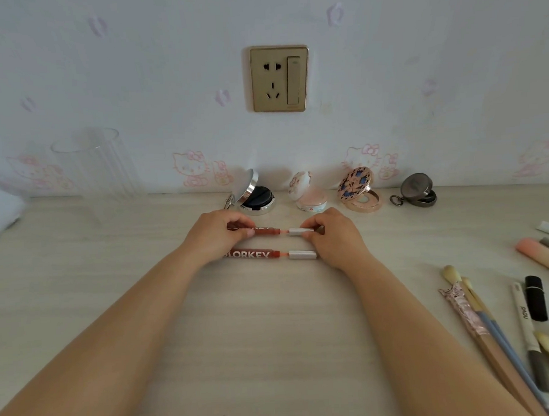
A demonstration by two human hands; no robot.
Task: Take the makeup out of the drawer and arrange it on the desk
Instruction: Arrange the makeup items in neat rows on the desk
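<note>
Far left, a clear glass tumbler stands on the worktop near the wall, well apart from the action, so no threat there. Moving in, the left hand is closed over the red barrel end of the upper lip tint, fingers pinched on it, while the right hand pinches its white cap end. Both hands hold the tube level, just above or on the worktop; which one is hard to tell. Just in front lies the lower lip tint, parallel and close, its lettering facing up.

The risk here looks like a nudge: the heel of either hand sits right by the lower tube, and a small slide could roll it out of line. Behind the hands, the silver compact, the pink compact and the floral compact stand propped open with lids tilted, the dark compact further along; a knuckle pushed back could tip a lid shut. At right, the brushes and pens lie loose, well apart. A twist on the cap could also pull it off.
</note>
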